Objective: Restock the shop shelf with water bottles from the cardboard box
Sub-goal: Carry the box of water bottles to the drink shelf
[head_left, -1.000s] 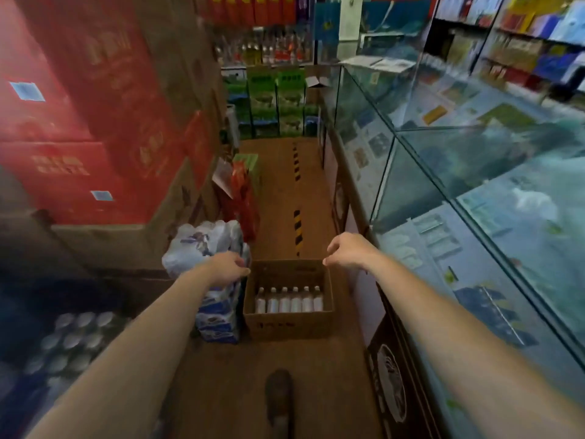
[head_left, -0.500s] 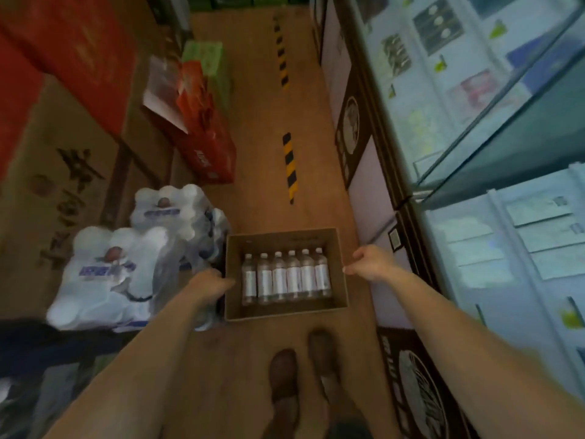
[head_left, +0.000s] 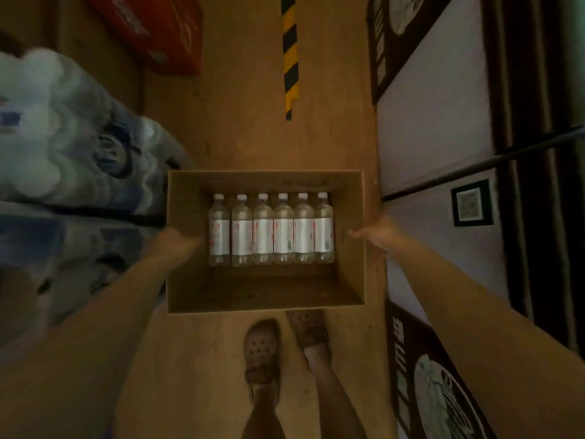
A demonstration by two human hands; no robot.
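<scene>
An open cardboard box [head_left: 266, 293] sits low in the aisle, right in front of my feet. Several clear water bottles [head_left: 272, 231] with white caps and white labels lie side by side in a row inside it. My left hand [head_left: 177, 243] grips the box's left wall, with fingers reaching over the rim. My right hand [head_left: 378, 232] holds the right wall, its thumb hooked over the edge. Whether the box rests on the floor or hangs just above it cannot be told.
Shrink-wrapped packs of water [head_left: 72, 137] are stacked close on the left. A red carton [head_left: 158, 30] lies further up the aisle. The counter cabinet [head_left: 437, 122] runs along the right. Yellow-black tape [head_left: 290, 52] marks the wooden floor. My brown clogs [head_left: 262, 353] stand behind the box.
I have bent down over the box, and it now fills the middle of the view. Both hands came down from the air onto its side walls.
</scene>
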